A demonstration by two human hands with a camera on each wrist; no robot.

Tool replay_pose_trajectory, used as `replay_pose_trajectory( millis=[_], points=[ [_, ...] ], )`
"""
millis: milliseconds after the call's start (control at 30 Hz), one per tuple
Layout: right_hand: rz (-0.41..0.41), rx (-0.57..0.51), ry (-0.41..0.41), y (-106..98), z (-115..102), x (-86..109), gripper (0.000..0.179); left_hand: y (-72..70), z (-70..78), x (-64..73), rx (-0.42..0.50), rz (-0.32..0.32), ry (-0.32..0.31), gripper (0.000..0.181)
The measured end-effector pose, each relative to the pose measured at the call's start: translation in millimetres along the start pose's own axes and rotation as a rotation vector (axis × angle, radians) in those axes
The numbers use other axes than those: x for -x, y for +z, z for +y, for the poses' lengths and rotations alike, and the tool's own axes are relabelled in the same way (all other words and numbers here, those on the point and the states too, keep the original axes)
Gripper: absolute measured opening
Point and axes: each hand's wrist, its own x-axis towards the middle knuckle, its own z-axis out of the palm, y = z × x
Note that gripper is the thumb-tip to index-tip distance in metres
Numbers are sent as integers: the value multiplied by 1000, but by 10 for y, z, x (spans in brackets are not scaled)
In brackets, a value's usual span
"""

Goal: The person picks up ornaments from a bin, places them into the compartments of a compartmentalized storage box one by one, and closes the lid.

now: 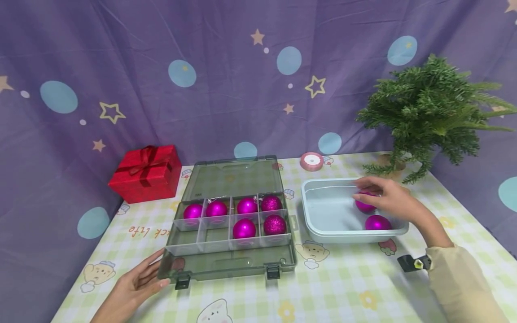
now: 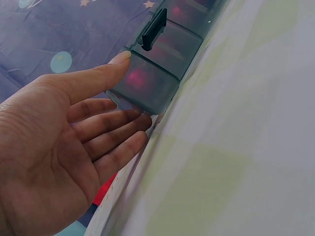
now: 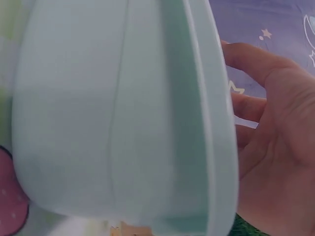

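Observation:
A dark, see-through compartment box [image 1: 226, 260] lies with its lid [image 1: 234, 179] laid back. Several magenta Christmas balls [image 1: 216, 208] sit in its compartments, some smooth and some glittery. My left hand [image 1: 135, 285] is at the box's near left corner, thumb touching the edge and fingers fairly straight beside it. Over the right part of a pale blue tray [image 1: 327, 215] is my right hand [image 1: 387, 197], its fingers spread above a magenta ball [image 1: 365, 204]. Another ball [image 1: 378, 223] lies nearer the tray's front. In the right wrist view the tray wall hides the fingertips, so contact is unclear.
A red gift box [image 1: 147, 175] with a dark bow stands at the back left. Behind the tray are a pink ribbon roll [image 1: 312, 161] and a small artificial fir tree [image 1: 424, 112]. A purple curtain [image 1: 226, 89] hangs behind the checked tablecloth [image 1: 335, 291].

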Motion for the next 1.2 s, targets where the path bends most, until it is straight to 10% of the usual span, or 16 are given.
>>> replay_pose_trajectory(
  millis=[600,1200],
  points=[
    [4,345,103,22,-33,-22,56,-1,14,-7,2,8,-26,85],
    [-58,336,141,137,13,-114,48,0,2,7,21,-2,-10,83]
  ],
)
